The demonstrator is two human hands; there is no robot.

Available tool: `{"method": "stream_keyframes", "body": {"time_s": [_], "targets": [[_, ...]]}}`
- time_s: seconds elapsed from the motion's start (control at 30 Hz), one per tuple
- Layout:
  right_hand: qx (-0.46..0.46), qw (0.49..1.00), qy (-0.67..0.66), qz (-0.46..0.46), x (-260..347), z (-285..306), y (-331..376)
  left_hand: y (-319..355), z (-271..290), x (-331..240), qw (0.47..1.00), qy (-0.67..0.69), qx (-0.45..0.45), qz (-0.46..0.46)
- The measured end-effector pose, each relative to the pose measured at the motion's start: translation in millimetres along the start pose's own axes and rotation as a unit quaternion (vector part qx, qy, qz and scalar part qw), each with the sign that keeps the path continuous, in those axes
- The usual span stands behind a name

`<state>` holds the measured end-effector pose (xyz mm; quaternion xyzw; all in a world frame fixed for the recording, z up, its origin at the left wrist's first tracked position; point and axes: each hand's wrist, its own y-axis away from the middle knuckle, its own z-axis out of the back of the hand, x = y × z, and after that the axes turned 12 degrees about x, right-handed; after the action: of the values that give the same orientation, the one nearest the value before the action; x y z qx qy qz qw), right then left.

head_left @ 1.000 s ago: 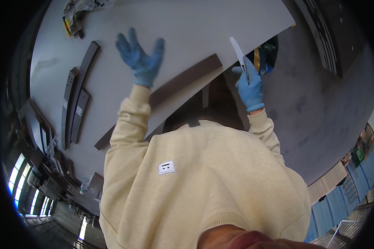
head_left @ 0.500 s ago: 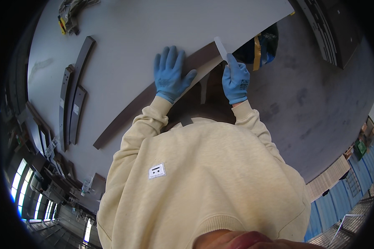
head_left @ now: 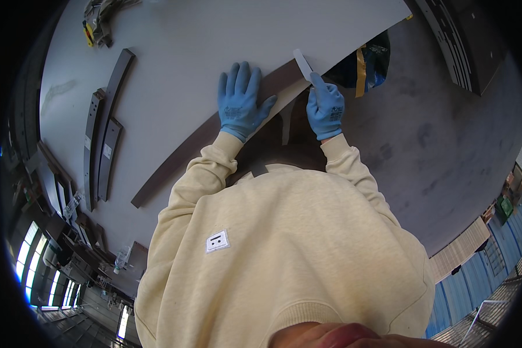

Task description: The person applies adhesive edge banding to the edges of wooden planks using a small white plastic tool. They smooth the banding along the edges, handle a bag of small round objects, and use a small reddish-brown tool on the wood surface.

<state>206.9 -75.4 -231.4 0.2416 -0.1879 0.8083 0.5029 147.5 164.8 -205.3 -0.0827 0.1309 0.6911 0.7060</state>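
A long dark brown curved strip (head_left: 185, 151) lies along the near edge of a large grey table (head_left: 214, 40). My left hand (head_left: 240, 104), in a blue glove, rests flat on the strip with its fingers spread. My right hand (head_left: 325, 107), also in a blue glove, grips a small flat white tool (head_left: 303, 64) whose tip touches the strip's far end at the table edge. Both cream sleeves of my sweatshirt reach up from below.
Several more dark curved strips (head_left: 101, 133) lie at the table's left. A pile of tools (head_left: 98, 20) sits at the far left corner. A dark bag with a yellow band (head_left: 359, 61) stands on the grey floor beyond the table edge. Dark panels (head_left: 464, 40) lie at upper right.
My left hand came down from the air and now lies flat on the strip. My right hand with the white tool dropped slightly toward the strip's end.
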Motion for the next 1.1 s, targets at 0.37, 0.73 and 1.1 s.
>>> {"method": "stream_keyframes", "body": {"time_s": [0.37,0.73,1.1], "targets": [[-0.032,0.998,-0.048,-0.024,12,7,-6,0,-3,1,1.0,-0.006,-0.007,0.0],[0.105,0.863,-0.406,-0.283,8,53,-20,3,-4,-8,0.999,0.029,-0.014,-0.017],[0.224,0.857,-0.331,-0.324,21,37,-17,4,-6,-9,0.999,0.021,-0.031,-0.01]]}}
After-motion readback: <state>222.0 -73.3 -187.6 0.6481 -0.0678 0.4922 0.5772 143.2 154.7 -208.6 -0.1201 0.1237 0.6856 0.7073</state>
